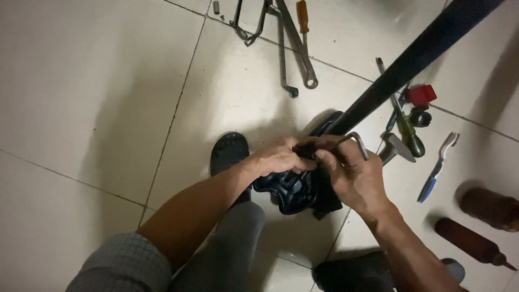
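Item: black saddle (pixel 294 189) on a black tube (pixel 416 54), held low over the tiled floor (pixel 97 81) at frame centre, tube running off toward 1 o'clock. Left hand (pixel 278 157) is closed on the saddle's upper edge; right hand (pixel 351 173) is clenched round a bent hex key (pixel 357 141) at the clamp, so the step in hand looks like turning a clamp bolt, and the next move probably calls for steady bracing while the key swings. Spare tools: wrenches (pixel 292 48) at 12 o'clock, screwdriver (pixel 408 132), brush (pixel 438 167) and bottle (pixel 470 243) from 2 to 4 o'clock.
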